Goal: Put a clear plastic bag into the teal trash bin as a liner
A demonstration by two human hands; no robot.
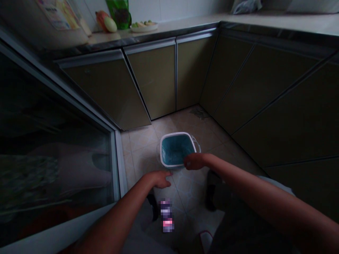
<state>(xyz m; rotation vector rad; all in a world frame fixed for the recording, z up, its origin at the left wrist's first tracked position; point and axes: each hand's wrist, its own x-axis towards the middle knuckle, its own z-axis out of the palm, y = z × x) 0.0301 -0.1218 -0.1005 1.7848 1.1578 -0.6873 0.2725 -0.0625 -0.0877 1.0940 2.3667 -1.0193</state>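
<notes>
Two bare hands reach forward over a tiled kitchen floor. The right hand (192,161) has its fingers curled and loosely together at the near rim of one square teal plastic bucket (174,150), pinching nothing. The left hand (159,179) hangs just short of that white rim, its fingers slightly spread and holding nothing. The bucket stands on the floor tiles (190,187) near the corner where two runs of olive cabinets meet. Between the person's two dark shoes (153,206) lies one pixelated strip (166,215), its markings unreadable. Three cabinet doors (149,79) face the person, and more line the right. On the counter (174,26) above sit one white plate of fruit (144,27) and one green bag (119,14). Behind them hangs a poster (58,14), its print too small to read.
</notes>
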